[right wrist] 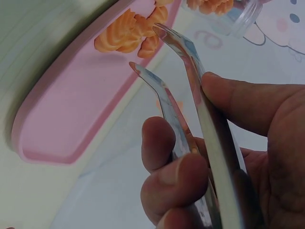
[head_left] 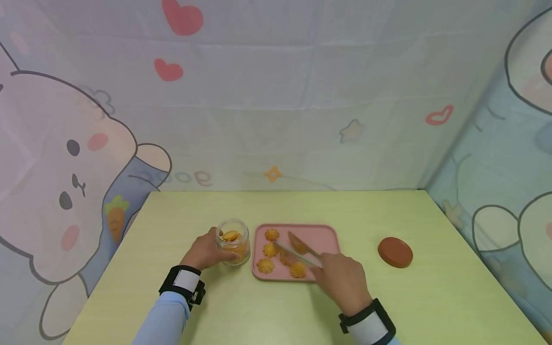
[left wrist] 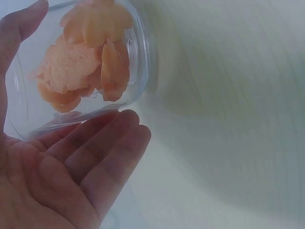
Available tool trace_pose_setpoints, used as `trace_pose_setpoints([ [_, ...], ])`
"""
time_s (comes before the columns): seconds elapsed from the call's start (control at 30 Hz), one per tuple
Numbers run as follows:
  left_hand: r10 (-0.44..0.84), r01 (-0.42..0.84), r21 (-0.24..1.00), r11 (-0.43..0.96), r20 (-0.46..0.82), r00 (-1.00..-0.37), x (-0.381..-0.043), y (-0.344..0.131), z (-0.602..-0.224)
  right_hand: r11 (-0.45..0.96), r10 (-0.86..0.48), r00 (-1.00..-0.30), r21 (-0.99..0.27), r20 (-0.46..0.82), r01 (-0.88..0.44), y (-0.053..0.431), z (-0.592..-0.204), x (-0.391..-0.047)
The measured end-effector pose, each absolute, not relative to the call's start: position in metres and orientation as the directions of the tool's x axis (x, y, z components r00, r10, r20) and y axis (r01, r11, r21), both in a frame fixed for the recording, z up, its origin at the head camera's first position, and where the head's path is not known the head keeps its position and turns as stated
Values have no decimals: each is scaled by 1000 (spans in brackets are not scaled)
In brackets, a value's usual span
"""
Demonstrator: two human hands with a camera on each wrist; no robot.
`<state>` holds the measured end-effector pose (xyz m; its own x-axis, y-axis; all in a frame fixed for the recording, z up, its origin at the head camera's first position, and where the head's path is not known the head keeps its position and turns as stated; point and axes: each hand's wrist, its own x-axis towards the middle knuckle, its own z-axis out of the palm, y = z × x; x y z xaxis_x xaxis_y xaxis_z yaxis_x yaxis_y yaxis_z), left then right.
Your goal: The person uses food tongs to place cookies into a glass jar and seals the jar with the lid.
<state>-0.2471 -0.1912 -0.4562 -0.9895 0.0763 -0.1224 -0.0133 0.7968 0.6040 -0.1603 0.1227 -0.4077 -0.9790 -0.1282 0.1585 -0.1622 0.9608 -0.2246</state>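
Note:
My left hand (head_left: 211,251) holds a clear glass jar (head_left: 233,227) upright on the table, thumb on one side and fingers on the other. Several yellow-orange cookies (left wrist: 71,67) lie inside it. In my right hand (head_left: 342,278) is a pair of metal tongs (right wrist: 209,129), gripped between thumb and fingers. Its arms stand apart, tips pointing to the far left over the pink tray (head_left: 321,232), with nothing pinched between them. Several flower-shaped piped cookies (head_left: 265,265) sit on the tray's left and front parts, one of them partly behind the tongs.
A round brown lid (head_left: 395,252) lies on the table (head_left: 431,297) right of the tray. Behind the table hangs a printed cloth (head_left: 267,86) with cartoon figures and hearts, and another stretch of it borders the right side.

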Motion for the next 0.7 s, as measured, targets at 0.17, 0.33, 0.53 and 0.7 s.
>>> trace_pose_setpoints([
  [0.17, 70, -20, 604, 797, -125, -990, -247, -191, -456, 963, -140, -978, -211, 152, -170, 121, -409, -161],
  [0.33, 69, -22, 603, 797, -127, -989, -247, -191, -456, 967, -154, -976, -178, 157, -181, 118, -411, -161],
  [0.53, 70, -21, 607, 794, -126, -990, -245, -191, -455, 970, -174, -965, -135, 196, -202, 116, -414, -160],
  [0.7, 73, -17, 609, 793, -122, -990, -244, -190, -453, 973, -172, -961, -113, 218, -200, 115, -417, -161],
])
